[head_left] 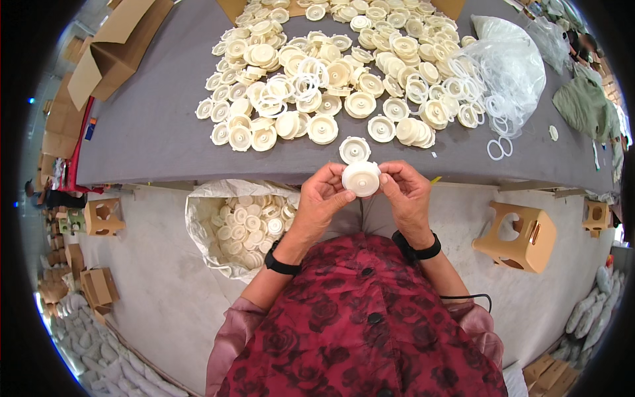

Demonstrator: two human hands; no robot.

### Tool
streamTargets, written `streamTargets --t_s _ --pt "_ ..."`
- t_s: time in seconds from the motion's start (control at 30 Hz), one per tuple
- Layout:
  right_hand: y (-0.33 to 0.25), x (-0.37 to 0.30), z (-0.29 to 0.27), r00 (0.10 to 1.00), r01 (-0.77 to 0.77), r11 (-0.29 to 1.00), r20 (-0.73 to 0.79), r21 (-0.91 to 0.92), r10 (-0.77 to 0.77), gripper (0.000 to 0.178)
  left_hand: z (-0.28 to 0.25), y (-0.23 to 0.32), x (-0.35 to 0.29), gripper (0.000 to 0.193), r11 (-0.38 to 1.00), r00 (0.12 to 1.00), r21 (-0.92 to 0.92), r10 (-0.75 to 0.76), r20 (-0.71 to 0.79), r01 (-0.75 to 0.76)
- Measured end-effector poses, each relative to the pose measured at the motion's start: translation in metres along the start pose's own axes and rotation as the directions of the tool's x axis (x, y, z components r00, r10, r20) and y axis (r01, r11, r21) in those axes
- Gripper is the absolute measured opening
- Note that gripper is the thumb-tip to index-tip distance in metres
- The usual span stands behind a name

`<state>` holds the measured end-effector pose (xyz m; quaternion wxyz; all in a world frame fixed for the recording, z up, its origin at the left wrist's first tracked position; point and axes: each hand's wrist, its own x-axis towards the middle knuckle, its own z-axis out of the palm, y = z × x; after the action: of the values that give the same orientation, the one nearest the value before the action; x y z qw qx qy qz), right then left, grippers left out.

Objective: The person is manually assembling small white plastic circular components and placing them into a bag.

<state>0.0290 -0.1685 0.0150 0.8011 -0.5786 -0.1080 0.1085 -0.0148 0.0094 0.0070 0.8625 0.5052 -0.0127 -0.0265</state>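
L hand (324, 195) & R hand (405, 193): fingers pinching white disc (361, 180) at opp. sides of rim, by tabletop's (145, 149) near edge; prob. best w/ light, even grip, disc level, centre uncovered; woven sack (198, 221) below, to L, w/ many pale discs (254, 225) inside; clear bag (516, 59) on tabletop, R, clear rings (500, 149) nr. it.

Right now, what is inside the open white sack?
The white sack holds many round cream parts, piled together. Their top layer covers whatever lies deeper, so that cannot be seen.
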Motion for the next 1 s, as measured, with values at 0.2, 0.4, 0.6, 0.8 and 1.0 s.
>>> streamTargets --t_s 0.2,0.4,0.6,0.8,1.0 --pt "-0.014 0.003 -0.003 0.99 0.002 0.996 0.141 -0.088 0.011 0.028 -0.008 -0.004 -0.012 0.035 0.999 0.997 -0.049 -0.004 -0.083 -0.001" --pt "-0.015 0.003 -0.006 0.962 0.114 0.987 0.261 -0.116 -0.08 0.022 -0.025 0.017 -0.01 0.034 0.986 0.994 0.164 -0.059 0.097 0.043" --pt "-0.011 0.005 -0.013 0.943 0.129 0.963 0.33 -0.235 -0.046 0.016 -0.024 0.027 -0.005 0.028 0.957 0.958 0.285 -0.129 0.257 0.053" --pt "-0.015 0.011 -0.006 0.927 0.235 0.896 0.364 -0.377 -0.089 0.016 -0.018 0.035 0.003 0.03 0.87 0.968 0.493 -0.103 0.229 -0.024" --pt "-0.01 0.003 0.0 0.976 -0.111 0.994 0.19 0.007 0.108 0.015 -0.008 0.021 0.009 0.048 0.996 0.994 0.027 -0.088 0.071 0.087"
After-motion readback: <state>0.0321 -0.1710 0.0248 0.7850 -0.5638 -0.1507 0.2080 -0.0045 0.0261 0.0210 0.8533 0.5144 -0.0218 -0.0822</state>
